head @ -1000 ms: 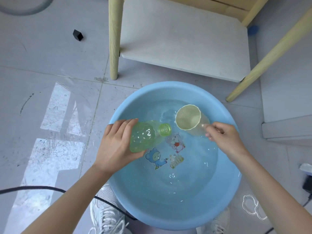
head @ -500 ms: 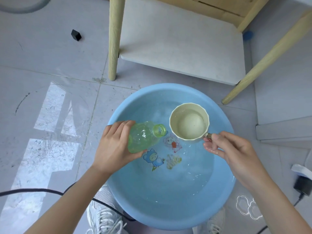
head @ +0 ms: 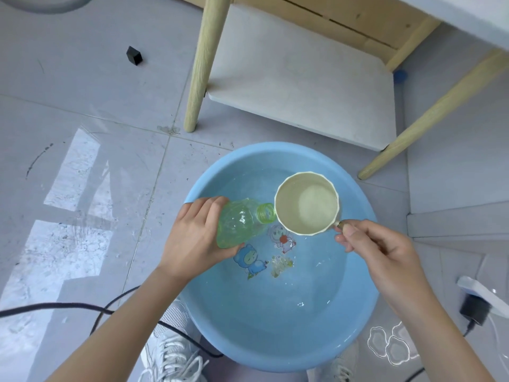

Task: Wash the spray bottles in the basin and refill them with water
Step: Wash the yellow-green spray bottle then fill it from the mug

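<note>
Over basin's left side: left hand, fingers wrapped round a translucent green, dimpled plastic bottle, tilted, with its open threaded neck just beside a cream cup. Right hand fingers pinch the cup's handle; cup upright, scalloped rim, contents unclear. Round blue plastic basin on grey tiled floor holds shallow clear water.

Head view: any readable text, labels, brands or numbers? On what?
No readable text anywhere.
Round light-blue plastic basin: only cartoon figures printed on its bottom, no letters visible.
Translucent green plastic bottle: textured surface, no label.
Cream plastic scoop cup: plain.
Black plug adapter on the floor: any marking is too small to tell.
</note>
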